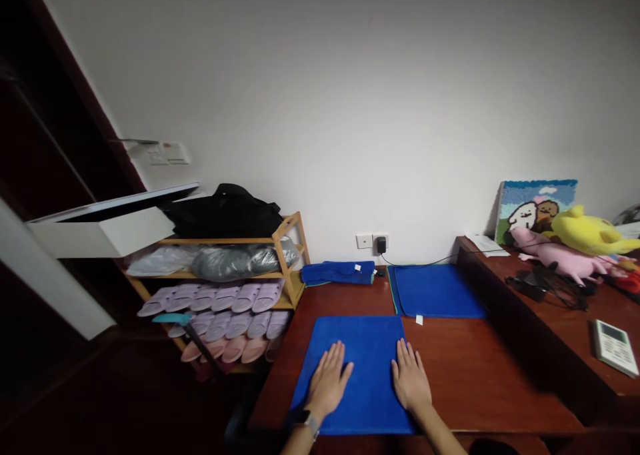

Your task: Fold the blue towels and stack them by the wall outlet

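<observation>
A blue cloth (367,375) lies spread flat on the brown wooden table (465,375), close to its front edge. My left hand (329,378) rests on the left part of the cloth, palm down with the thumb apart. Along the cloth's right edge lies my right hand (411,375), also flat, fingers stretched forward. Neither hand grips anything. Behind them, a folded stack of blue cloth (437,289) with a white tag sits at the table's back right. A rolled blue cloth (337,272) is against the wall at the back left.
To the left stands a wooden rack (290,261) with several pale slippers (225,297) and a black bag (225,211) on top. A raised desk (540,301) on the right holds plush toys (565,255), a painting and a calculator (616,347). A plugged adapter (381,244) trails a cable.
</observation>
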